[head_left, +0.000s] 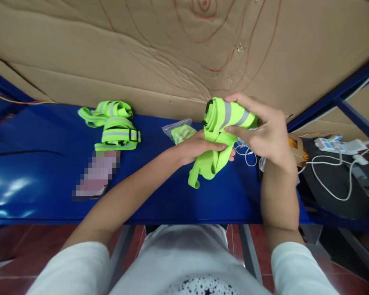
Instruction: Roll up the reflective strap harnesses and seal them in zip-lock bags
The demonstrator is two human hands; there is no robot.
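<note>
Both of my hands are closed on a neon-yellow reflective strap (217,116) with grey stripes, partly rolled up, held above the blue table. My right hand (264,127) grips the rolled part from the right, thumb and fingers around it. My left hand (199,148) pinches the loose lower folds, which hang toward me. Behind my left hand lies a clear plastic bag (181,130) with more neon-yellow material in it. To the left, a folded reflective strap (118,137) with a black buckle rests against another bundled strap (107,110).
A phone with a blurred screen (98,174) lies on the blue table (160,196), left of my forearm. Brown cardboard (110,61) with red drawn lines stands behind. White cables (332,196) and a power strip (341,144) are at right, beside a blue metal frame bar (359,121).
</note>
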